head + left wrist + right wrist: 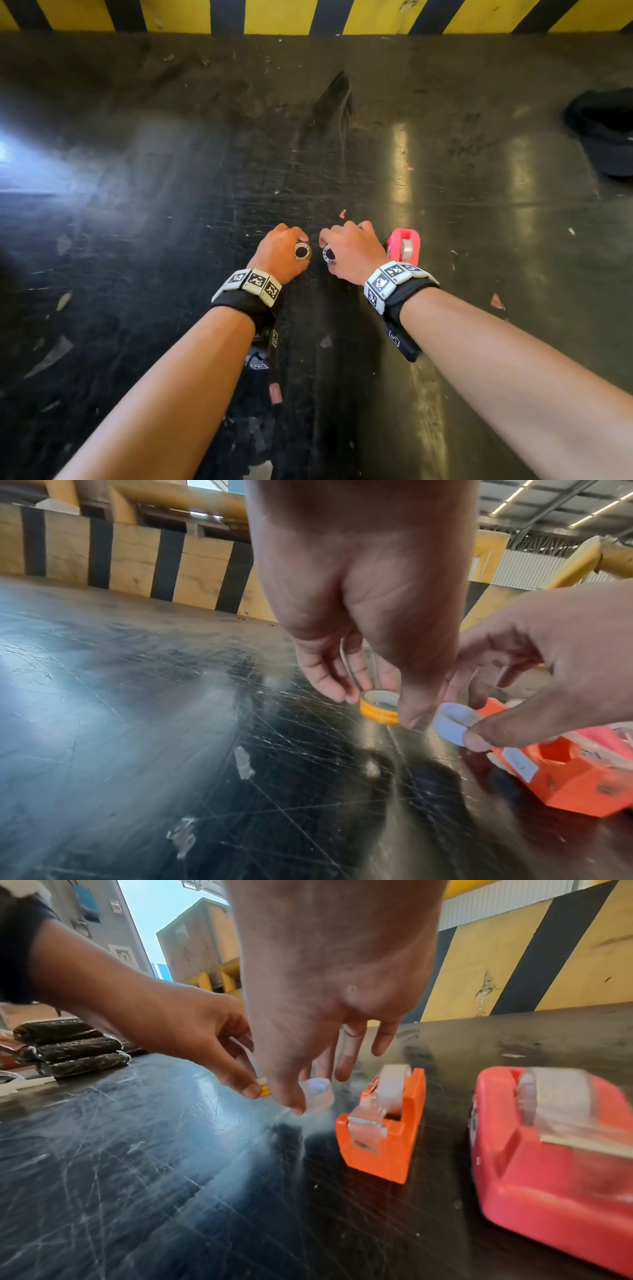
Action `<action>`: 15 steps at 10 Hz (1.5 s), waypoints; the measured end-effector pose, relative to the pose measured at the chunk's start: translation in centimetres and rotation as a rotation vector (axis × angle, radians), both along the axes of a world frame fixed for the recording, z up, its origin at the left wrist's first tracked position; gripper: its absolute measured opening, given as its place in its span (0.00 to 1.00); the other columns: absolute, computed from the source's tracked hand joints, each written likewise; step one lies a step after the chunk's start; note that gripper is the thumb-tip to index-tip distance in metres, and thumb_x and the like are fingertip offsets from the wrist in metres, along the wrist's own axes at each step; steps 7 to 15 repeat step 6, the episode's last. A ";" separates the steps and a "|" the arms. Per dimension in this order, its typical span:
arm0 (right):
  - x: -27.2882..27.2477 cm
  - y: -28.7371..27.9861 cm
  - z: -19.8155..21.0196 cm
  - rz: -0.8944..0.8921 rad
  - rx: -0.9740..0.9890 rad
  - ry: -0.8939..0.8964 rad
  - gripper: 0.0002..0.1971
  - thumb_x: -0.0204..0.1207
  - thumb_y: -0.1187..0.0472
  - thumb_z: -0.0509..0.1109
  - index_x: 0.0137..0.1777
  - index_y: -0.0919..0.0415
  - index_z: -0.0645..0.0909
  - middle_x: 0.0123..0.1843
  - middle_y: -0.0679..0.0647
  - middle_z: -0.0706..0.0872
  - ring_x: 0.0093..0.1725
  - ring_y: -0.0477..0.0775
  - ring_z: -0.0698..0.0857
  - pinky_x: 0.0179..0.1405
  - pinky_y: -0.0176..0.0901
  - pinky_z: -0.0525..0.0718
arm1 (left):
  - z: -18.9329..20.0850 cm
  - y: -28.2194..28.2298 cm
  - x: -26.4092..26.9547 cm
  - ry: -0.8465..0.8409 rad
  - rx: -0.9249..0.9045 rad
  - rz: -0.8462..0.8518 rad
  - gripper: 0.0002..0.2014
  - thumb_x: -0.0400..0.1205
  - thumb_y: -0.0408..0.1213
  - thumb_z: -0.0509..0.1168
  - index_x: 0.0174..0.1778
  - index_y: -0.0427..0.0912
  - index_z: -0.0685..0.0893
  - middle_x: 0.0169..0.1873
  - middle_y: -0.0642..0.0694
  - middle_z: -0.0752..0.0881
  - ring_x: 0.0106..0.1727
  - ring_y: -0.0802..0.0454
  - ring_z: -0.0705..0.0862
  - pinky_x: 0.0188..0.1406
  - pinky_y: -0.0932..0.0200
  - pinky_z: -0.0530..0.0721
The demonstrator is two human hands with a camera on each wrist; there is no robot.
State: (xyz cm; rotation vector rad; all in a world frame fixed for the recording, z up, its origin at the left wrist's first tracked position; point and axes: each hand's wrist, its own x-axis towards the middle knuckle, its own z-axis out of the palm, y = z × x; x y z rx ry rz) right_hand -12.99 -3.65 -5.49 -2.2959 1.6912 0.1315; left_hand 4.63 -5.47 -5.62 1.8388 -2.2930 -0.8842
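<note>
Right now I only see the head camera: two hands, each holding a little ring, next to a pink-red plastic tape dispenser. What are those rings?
Observer: In the left wrist view, the left hand pinches a small roll of yellow tape on a white core.
Operator: And the other ring?
Observer: The right hand pinches a bare pale plastic ring with no tape on it.
Operator: Is there just one dispenser?
Observer: No. The right wrist view shows a smaller orange plastic tape dispenser standing beside the pink-red plastic tape dispenser.

2 hands, 2 small tape rolls, 2 tape dispensers, 3 black wrapped rolls.
</note>
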 end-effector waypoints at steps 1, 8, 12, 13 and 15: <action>0.5 -0.2 -1.2 0.010 -0.016 0.065 0.18 0.79 0.54 0.76 0.68 0.52 0.81 0.65 0.52 0.89 0.65 0.61 0.83 0.64 0.60 0.73 | -0.9 -0.6 0.3 -0.009 0.010 0.011 0.24 0.78 0.37 0.78 0.70 0.42 0.84 0.66 0.37 0.82 0.65 0.39 0.85 0.65 0.50 0.81; -6.1 4.8 9.4 -0.029 -0.260 -0.465 0.09 0.75 0.50 0.79 0.55 0.46 0.89 0.52 0.40 0.92 0.51 0.48 0.88 0.65 0.62 0.81 | -0.1 11.8 9.4 0.189 -0.056 0.277 0.18 0.78 0.40 0.79 0.56 0.67 0.84 0.54 0.55 0.87 0.49 0.64 0.87 0.58 0.60 0.88; -6.1 4.8 9.4 -0.029 -0.260 -0.465 0.09 0.75 0.50 0.79 0.55 0.46 0.89 0.52 0.40 0.92 0.51 0.48 0.88 0.65 0.62 0.81 | -0.1 11.8 9.4 0.189 -0.056 0.277 0.18 0.78 0.40 0.79 0.56 0.67 0.84 0.54 0.55 0.87 0.49 0.64 0.87 0.58 0.60 0.88; -6.1 4.8 9.4 -0.029 -0.260 -0.465 0.09 0.75 0.50 0.79 0.55 0.46 0.89 0.52 0.40 0.92 0.51 0.48 0.88 0.65 0.62 0.81 | -0.1 11.8 9.4 0.189 -0.056 0.277 0.18 0.78 0.40 0.79 0.56 0.67 0.84 0.54 0.55 0.87 0.49 0.64 0.87 0.58 0.60 0.88; -6.1 4.8 9.4 -0.029 -0.260 -0.465 0.09 0.75 0.50 0.79 0.55 0.46 0.89 0.52 0.40 0.92 0.51 0.48 0.88 0.65 0.62 0.81 | -0.1 11.8 9.4 0.189 -0.056 0.277 0.18 0.78 0.40 0.79 0.56 0.67 0.84 0.54 0.55 0.87 0.49 0.64 0.87 0.58 0.60 0.88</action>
